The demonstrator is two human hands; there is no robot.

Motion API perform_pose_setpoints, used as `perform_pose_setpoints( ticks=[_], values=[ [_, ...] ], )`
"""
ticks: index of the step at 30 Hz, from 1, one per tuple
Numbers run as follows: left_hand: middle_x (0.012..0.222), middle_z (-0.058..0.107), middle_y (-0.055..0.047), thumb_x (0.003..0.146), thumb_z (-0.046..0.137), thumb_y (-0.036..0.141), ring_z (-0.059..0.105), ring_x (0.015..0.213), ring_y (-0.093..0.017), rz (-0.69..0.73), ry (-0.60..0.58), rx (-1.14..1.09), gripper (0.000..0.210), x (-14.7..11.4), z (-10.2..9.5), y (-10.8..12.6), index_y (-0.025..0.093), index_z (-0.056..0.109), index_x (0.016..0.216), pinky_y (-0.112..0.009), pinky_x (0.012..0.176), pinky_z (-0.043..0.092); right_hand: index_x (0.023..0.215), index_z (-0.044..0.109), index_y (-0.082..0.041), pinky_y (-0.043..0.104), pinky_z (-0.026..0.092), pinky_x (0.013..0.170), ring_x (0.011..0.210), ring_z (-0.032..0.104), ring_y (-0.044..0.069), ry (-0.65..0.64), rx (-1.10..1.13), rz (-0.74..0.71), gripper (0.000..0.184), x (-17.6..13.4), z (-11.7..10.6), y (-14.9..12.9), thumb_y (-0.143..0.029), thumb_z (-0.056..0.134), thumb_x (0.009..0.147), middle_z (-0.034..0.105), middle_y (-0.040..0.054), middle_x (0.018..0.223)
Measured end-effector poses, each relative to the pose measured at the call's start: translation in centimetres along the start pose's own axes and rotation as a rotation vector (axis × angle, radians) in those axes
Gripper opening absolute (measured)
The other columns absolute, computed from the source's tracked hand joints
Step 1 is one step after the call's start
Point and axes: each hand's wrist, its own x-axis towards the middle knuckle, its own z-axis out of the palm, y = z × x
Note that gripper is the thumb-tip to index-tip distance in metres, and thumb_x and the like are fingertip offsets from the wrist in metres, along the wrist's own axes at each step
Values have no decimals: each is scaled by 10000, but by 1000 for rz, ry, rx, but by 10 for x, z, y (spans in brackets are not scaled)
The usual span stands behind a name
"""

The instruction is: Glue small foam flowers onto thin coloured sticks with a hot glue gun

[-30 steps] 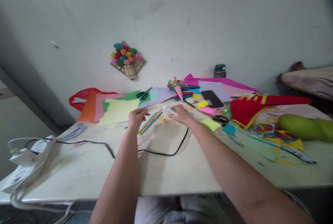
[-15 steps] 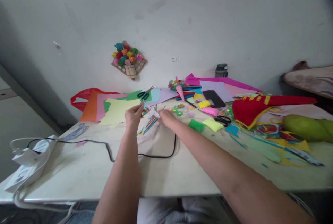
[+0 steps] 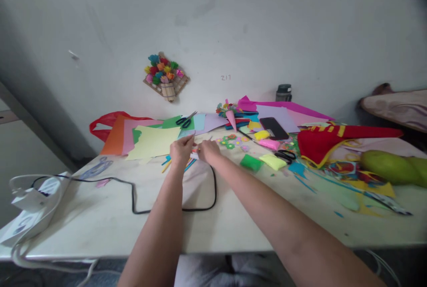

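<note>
Close together at the middle of the table, both my hands are closed. My right hand (image 3: 207, 150) is wrapped round a white glue gun (image 3: 194, 155), mostly hidden by the fingers, with a black cord (image 3: 215, 189) running from it. My left hand (image 3: 182, 150) is pinched right beside it; a small pale tip shows at its fingers, too small to name. Under the hands lie narrow coloured strips (image 3: 166, 166), some blue, some yellow. Behind them, black-handled scissors (image 3: 185, 121) rest on coloured paper sheets (image 3: 155, 142).
Paper flowers (image 3: 230, 141), a phone (image 3: 274, 128), clay packets (image 3: 251, 162) and second scissors (image 3: 286, 156) lie to the right. Farther right are red cloth (image 3: 316, 144) and a green fruit-like object (image 3: 383, 167). A power strip (image 3: 50, 189) stands at the left edge.
My left hand has moved right, up against my right hand. The white glue gun, plainly visible before, is now mostly covered. The cord's loop has shifted left and nearer to me.
</note>
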Motion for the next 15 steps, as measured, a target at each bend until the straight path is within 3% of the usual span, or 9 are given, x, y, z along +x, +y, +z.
perform_pose_setpoints(
  ticks=[3,7,15],
  values=[
    [564,645,6,687,563,364,488,423,-95,25,56,20,250,0,3,-1,206,701,823,-197,423,304,946,656,-177,330,388,776,916,570,234,46,-38,5,280,-9,-13,29,-237,422,805,640,120,972],
    [552,642,3,686,570,366,477,415,-98,20,22,31,225,-2,9,-1,207,705,773,-199,419,302,995,650,-189,326,329,873,1011,520,225,12,-86,-43,278,-26,-16,58,-206,523,748,613,103,1064],
    [556,648,-2,685,568,372,443,364,-86,11,-43,116,240,-6,16,-4,207,705,792,-206,420,319,920,667,-152,365,282,876,1016,452,250,89,-203,-213,248,-39,-4,57,-159,457,788,608,127,976]
  ],
)
